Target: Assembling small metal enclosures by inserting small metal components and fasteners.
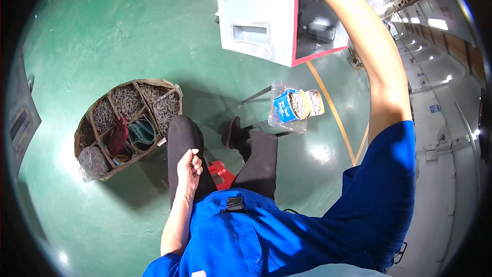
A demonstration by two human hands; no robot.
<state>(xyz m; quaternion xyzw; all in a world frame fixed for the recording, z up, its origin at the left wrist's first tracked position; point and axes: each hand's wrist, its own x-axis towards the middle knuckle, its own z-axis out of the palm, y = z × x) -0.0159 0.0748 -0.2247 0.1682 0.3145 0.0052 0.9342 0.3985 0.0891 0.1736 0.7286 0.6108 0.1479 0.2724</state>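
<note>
My left hand (189,168) is over my left thigh in dark trousers, its fingers curled together; whatever they may hold is hidden. My right arm (366,36) reaches up and forward across the grey metal cabinet (256,5), which has a red edge and an open dark side. The right hand itself lies beyond the upper edge of the picture. To the left of my knee sits a divided bin (137,160) with several compartments of small metal fasteners, a dark red cloth (118,137) and a green piece (142,131).
A small stool (258,95) stands in front of the cabinet with a clear plastic tray (277,90) on it. In the tray is an open blue box (284,107) of small metal parts. Something red (220,174) shows between my legs. A grey panel (20,118) is at far left.
</note>
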